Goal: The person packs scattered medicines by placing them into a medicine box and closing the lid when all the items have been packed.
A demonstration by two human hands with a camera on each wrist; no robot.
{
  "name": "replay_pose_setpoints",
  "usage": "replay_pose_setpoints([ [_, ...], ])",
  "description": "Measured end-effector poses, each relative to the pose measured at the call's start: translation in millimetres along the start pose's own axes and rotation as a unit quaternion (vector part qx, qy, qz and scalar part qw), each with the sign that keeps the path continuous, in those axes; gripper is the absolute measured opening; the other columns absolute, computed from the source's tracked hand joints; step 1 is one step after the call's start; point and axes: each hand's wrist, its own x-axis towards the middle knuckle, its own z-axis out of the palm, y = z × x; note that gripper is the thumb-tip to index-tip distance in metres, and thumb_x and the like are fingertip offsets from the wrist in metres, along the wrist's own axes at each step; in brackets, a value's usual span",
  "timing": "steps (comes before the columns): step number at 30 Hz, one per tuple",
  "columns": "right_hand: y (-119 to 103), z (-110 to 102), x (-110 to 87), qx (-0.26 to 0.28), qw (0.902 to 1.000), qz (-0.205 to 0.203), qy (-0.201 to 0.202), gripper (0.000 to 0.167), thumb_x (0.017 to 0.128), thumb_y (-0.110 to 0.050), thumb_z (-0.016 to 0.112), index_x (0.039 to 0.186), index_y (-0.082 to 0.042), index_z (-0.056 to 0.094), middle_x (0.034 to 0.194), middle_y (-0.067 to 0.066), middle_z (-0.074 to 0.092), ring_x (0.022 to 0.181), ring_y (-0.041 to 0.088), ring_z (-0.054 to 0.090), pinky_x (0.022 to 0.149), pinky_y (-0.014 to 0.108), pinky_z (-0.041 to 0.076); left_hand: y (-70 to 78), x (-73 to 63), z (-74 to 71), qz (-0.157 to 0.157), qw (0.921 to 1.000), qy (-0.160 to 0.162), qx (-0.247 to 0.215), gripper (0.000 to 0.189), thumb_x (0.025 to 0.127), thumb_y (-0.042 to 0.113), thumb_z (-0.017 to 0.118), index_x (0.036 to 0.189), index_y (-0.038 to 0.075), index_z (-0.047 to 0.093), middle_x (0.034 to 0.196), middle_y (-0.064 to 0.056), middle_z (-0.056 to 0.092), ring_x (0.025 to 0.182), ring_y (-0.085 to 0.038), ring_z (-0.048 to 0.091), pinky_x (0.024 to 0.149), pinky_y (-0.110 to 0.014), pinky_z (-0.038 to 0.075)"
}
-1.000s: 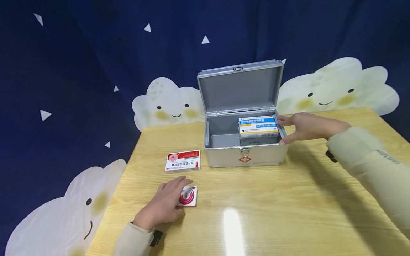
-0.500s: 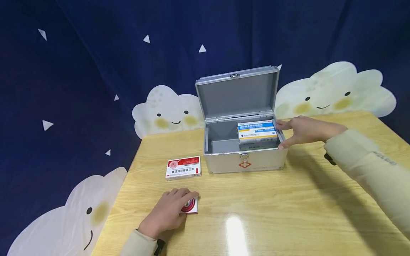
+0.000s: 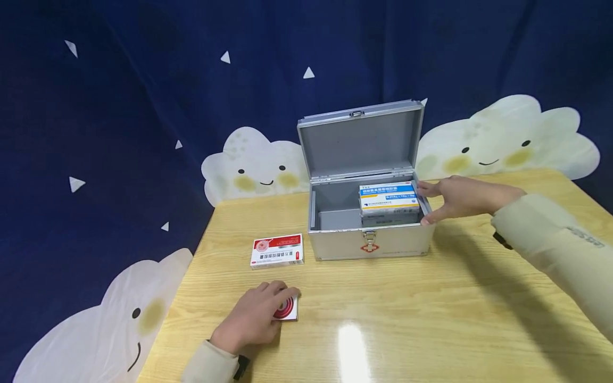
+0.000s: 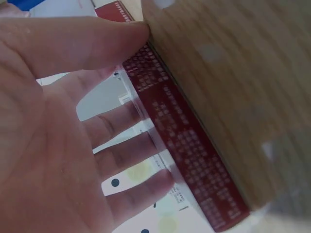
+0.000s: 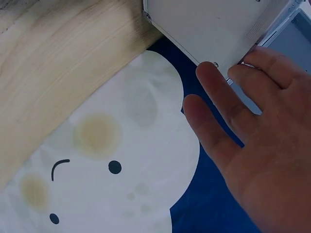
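Observation:
My left hand (image 3: 254,319) grips a small medicine box (image 3: 288,310) with a ringed pink-red design, lying on the table. In the left wrist view, thumb and fingers meet the two sides of the medicine box's dark red printed edge (image 4: 187,150); the hand hides much of the box. My right hand (image 3: 471,196) touches the right rim of an aluminium first-aid case (image 3: 335,247), its thumb at the front right corner. Its fingers look spread and fairly straight in the right wrist view. Inside the case, at its right end, lie blue-and-white medicine boxes (image 3: 389,198).
A red-and-white medicine box (image 3: 278,251) lies left of the case, beyond my left hand. The case's lid (image 3: 361,141) stands raised at the back. Behind the wooden table (image 3: 407,314) hangs a dark blue curtain (image 3: 263,90) with cloud prints.
My left hand has closed further over the small medicine box, its fingers now covering more of the design. The right hand stays at the case's rim. The head view has shifted slightly.

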Motion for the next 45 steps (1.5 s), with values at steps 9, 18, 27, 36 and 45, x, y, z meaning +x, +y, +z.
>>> replay_pose_setpoints([
  [9,2,5,-1.4,0.002,1.0,-0.008,0.002,0.095,0.076,-0.063,0.073,0.139,0.004,0.053,0.154,0.026,0.037,0.128,0.051,0.051,0.107,0.064,0.038,4.8,-2.3,1.5,0.001,0.9999,-0.007,0.008,0.065,0.072,0.002,0.066,0.128,0.034,0.058,0.122,0.002,0.059,0.098,-0.021,0.056,0.077,-0.039,0.051],
  [18,1,5,1.5,0.006,1.0,0.002,-0.001,0.095,0.076,-0.064,0.072,0.141,0.003,0.051,0.155,0.026,0.036,0.132,0.053,0.046,0.107,0.065,0.037,3.8,0.8,-1.3,0.011,0.9998,0.003,0.013,0.055,0.071,0.002,0.068,0.115,0.034,0.063,0.121,0.002,0.061,0.092,-0.02,0.056,0.069,-0.036,0.048],
  [27,4,7,-2.2,0.008,0.9999,-0.002,0.011,0.095,0.077,-0.064,0.072,0.141,0.003,0.051,0.155,0.026,0.036,0.13,0.052,0.049,0.107,0.064,0.038,5.6,4.9,-8.9,0.006,0.9994,-0.026,-0.022,0.053,0.075,0.014,0.076,0.122,0.036,0.063,0.122,0.001,0.062,0.098,-0.019,0.058,0.075,-0.036,0.05],
  [36,6,6,-2.5,0.006,0.9997,-0.015,0.02,0.095,0.076,-0.064,0.073,0.14,0.003,0.052,0.153,0.027,0.038,0.128,0.052,0.052,0.104,0.063,0.041,8.3,1.8,-31.2,0.0,0.999,0.028,-0.034,0.051,0.079,0.019,0.075,0.127,0.029,0.062,0.122,0.0,0.062,0.099,-0.018,0.061,0.08,-0.037,0.052],
  [45,9,11,-0.2,0.006,0.9991,-0.025,0.034,0.093,0.077,-0.064,0.073,0.14,0.002,0.054,0.153,0.026,0.04,0.126,0.052,0.053,0.103,0.064,0.041,11.9,4.1,-65.9,-0.022,0.9941,0.1,-0.034,0.054,0.078,0.022,0.074,0.131,0.027,0.062,0.107,0.006,0.059,0.078,-0.006,0.048,0.069,-0.025,0.044],
])
